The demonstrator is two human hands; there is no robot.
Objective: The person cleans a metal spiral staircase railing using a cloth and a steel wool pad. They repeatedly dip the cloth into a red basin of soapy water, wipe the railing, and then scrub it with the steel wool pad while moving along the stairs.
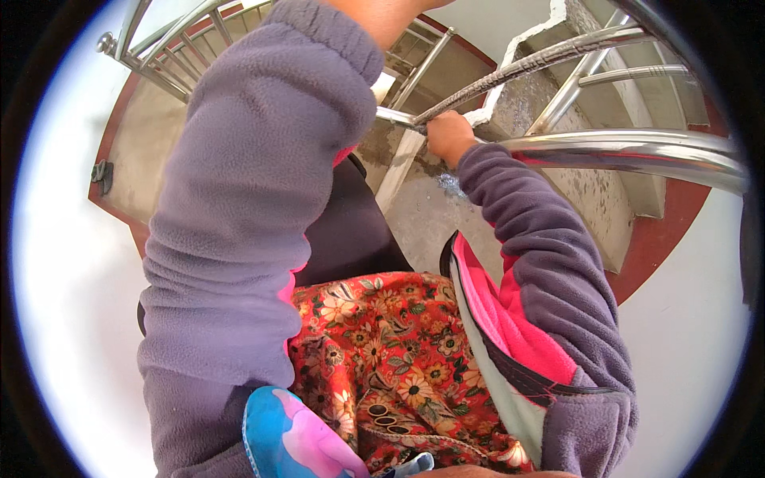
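My right hand (pixel 449 136) is closed around a stainless steel stair railing (pixel 394 115), close to where a sloping handrail (pixel 526 60) meets it. That sloping rail looks streaked and wet along its length. A small dark patch shows at my fingers; I cannot tell whether it is a cloth. My left arm, in a grey fleece sleeve (pixel 239 179), reaches forward and up. Only its wrist (pixel 382 18) shows at the top edge, and the left hand itself is out of view.
Concrete stairs (pixel 615 197) climb at the right behind a thick chrome rail (pixel 621 149). More metal railing (pixel 179 48) stands at the upper left. A bluish wet-looking patch (pixel 451 184) lies on the floor below my right hand. A small dark object (pixel 103 175) is by the left wall.
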